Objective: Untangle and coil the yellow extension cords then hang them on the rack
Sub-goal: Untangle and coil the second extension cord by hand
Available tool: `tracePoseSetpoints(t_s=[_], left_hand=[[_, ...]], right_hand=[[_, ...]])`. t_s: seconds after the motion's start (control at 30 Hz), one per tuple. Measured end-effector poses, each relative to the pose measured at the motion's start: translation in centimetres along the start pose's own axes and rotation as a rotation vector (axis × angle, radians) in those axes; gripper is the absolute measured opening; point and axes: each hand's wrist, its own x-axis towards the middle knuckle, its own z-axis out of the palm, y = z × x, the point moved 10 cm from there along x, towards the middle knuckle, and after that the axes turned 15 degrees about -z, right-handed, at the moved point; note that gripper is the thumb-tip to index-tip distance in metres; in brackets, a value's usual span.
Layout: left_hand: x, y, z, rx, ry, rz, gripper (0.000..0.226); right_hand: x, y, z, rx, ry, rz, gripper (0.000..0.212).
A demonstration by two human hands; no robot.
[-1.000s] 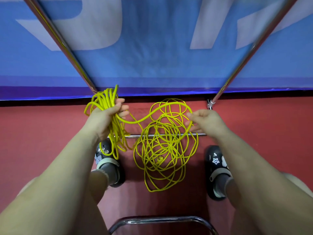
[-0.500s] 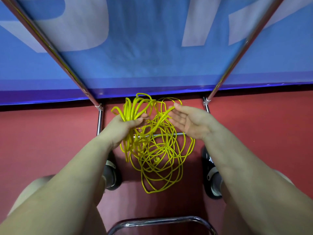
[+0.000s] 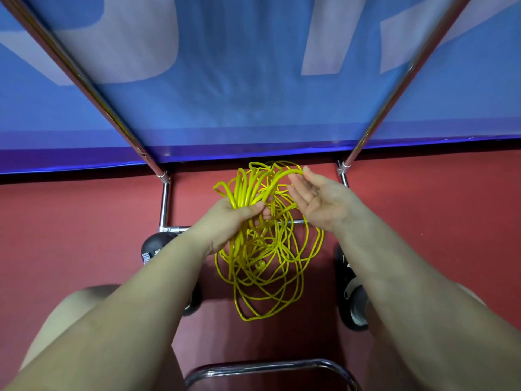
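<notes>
Red flooring (image 3: 84, 235) lies beneath a loose yellow extension cord (image 3: 267, 266) tangle. Gathered loops are gripped in the left hand (image 3: 225, 221), likely to keep finished coils together. The right hand (image 3: 321, 198), fingers straight, guides one strand toward them; rack uprights (image 3: 394, 88) stand just beyond.

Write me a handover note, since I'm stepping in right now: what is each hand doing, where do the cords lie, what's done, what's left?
Left hand: grips a bundle of coiled loops of the yellow cord.
Right hand: open, palm up, fingertips touching the newest loop at the bundle's top.
Loose tangle: hangs from the left hand down to the red floor, between the shoes.
Done: part of the cord coiled.
Left: gather the tangle into loops, then hang the coil on the rack; nothing hangs on its visible bars.
</notes>
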Motion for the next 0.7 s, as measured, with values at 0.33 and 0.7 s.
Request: tracePoseSetpoints(t_s=[0.33, 0.7], left_hand=[[-0.2, 1.9, -3.5, -0.413, 0.114, 0.035, 0.018], [-1.0, 2.5, -6.2, -0.431, 0.298, 0.138, 0.024]], right_hand=[[-1.8, 4.2, 3.6, -1.333, -0.765, -0.414, 0.028], [-3.5, 1.5, 6.0, -1.636, -0.788, -0.861, 0.018]])
